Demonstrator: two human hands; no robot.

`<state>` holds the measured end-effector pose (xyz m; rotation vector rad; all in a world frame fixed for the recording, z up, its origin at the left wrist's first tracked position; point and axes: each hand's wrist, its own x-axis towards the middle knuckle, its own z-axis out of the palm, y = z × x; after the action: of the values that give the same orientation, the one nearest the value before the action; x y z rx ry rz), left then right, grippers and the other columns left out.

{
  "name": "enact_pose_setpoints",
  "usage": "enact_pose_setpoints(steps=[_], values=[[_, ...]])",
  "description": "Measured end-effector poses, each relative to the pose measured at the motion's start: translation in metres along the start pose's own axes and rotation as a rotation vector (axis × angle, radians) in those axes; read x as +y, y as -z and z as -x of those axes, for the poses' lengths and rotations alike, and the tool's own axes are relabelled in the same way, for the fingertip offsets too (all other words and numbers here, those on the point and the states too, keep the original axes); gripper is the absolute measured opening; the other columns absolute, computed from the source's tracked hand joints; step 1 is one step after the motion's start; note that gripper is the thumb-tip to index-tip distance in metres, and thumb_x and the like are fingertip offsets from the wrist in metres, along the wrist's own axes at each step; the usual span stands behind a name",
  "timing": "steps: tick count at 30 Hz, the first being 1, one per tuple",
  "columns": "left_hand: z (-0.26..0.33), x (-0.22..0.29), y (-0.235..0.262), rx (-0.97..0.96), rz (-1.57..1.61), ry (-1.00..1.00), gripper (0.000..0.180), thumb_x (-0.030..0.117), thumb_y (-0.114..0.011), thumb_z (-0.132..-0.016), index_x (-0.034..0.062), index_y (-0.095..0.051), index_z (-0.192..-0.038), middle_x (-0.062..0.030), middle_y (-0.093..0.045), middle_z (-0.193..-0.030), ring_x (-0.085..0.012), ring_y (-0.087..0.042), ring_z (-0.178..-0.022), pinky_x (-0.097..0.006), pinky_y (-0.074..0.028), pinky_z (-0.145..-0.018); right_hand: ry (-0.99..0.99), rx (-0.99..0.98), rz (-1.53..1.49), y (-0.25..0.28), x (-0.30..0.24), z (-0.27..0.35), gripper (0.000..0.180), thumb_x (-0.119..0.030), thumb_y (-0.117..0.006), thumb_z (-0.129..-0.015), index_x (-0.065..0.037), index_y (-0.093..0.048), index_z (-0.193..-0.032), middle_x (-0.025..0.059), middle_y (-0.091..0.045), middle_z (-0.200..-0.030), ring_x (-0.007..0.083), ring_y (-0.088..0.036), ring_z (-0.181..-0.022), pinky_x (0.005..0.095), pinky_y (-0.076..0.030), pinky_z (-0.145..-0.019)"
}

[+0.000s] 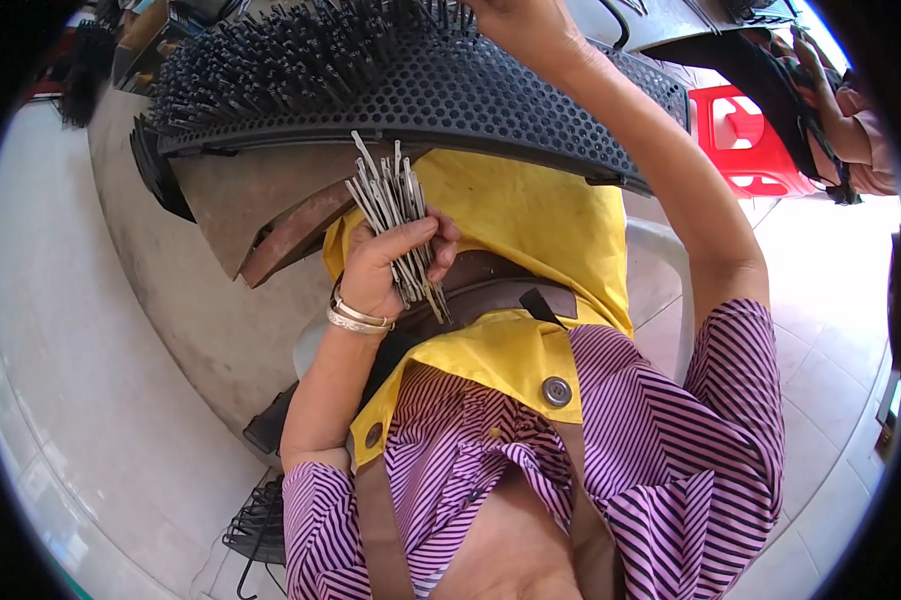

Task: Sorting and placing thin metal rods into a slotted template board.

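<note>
Left hand [390,262] closed around a bundle of metal pins [398,225], near the yellow apron [530,215]. Right hand [515,25] reaches far onto the black perforated panel [450,95]; its grip cannot be determined.

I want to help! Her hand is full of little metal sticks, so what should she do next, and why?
Probably pull one pin from the bundle of metal pins in her left hand and push it into the black perforated panel, where her right hand already reaches; many holes look unfilled.

There is one view, from the head, looking steeply down and very near the body. The perforated black mat [450,95] fills twelve o'clock, the floor [90,380] nine o'clock.
</note>
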<state>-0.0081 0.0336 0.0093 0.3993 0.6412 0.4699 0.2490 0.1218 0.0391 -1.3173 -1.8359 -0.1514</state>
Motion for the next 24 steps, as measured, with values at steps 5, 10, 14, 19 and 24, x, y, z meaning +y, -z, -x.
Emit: enact_pose_setpoints(steps=[5,10,14,19,24], values=[[0.001,0.0,0.001,-0.006,0.001,0.01,0.011,0.005,-0.056,-0.079,-0.0002,-0.055,-0.089,-0.0143,-0.061,-0.079,-0.0201,-0.059,-0.063,-0.026,-0.044,-0.047,0.01,0.08,-0.024,0.001,-0.008,0.001,0.009,-0.005,-0.06,-0.072,-0.001,-0.052,-0.068,0.0175,-0.053,-0.07,0.0364,-0.053,-0.064,0.0424,-0.041,-0.055],[0.002,0.0,0.0,0.005,0.001,0.021,0.012,0.005,-0.057,-0.079,0.0,-0.055,-0.09,-0.014,-0.061,-0.079,-0.0196,-0.059,-0.062,-0.026,-0.044,-0.047,-0.001,0.257,-0.306,0.001,-0.002,0.005,0.008,-0.003,-0.061,-0.071,-0.002,-0.054,-0.072,0.015,-0.053,-0.067,0.0343,-0.054,-0.064,0.0398,-0.043,-0.055],[0.002,0.0,0.0,0.001,0.004,0.023,0.011,0.004,-0.057,-0.079,-0.0005,-0.055,-0.089,-0.0138,-0.061,-0.078,-0.0194,-0.058,-0.062,-0.026,-0.043,-0.047,-0.009,0.113,0.016,0.003,0.002,0.013,0.009,-0.002,-0.062,-0.07,-0.003,-0.053,-0.071,0.0135,-0.053,-0.066,0.0331,-0.053,-0.064,0.0393,-0.043,-0.055],[0.001,0.001,-0.001,-0.006,0.006,0.026,0.011,0.004,-0.057,-0.079,-0.001,-0.056,-0.088,-0.0138,-0.062,-0.078,-0.0192,-0.059,-0.061,-0.026,-0.044,-0.047,0.236,0.327,-0.194,-0.004,0.009,0.012,0.01,-0.002,-0.061,-0.069,-0.003,-0.051,-0.071,0.0131,-0.054,-0.067,0.0326,-0.053,-0.065,0.0401,-0.042,-0.055],[0.002,0.001,-0.002,0.025,-0.038,0.019,0.012,0.005,-0.057,-0.078,-0.0015,-0.056,-0.088,-0.0134,-0.062,-0.077,-0.0183,-0.059,-0.061,-0.026,-0.044,-0.047,0.107,-0.101,0.235,0.011,-0.003,0.006,0.012,-0.008,-0.063,-0.071,-0.003,-0.053,-0.079,0.0131,-0.055,-0.068,0.0326,-0.054,-0.067,0.0403,-0.043,-0.057]])
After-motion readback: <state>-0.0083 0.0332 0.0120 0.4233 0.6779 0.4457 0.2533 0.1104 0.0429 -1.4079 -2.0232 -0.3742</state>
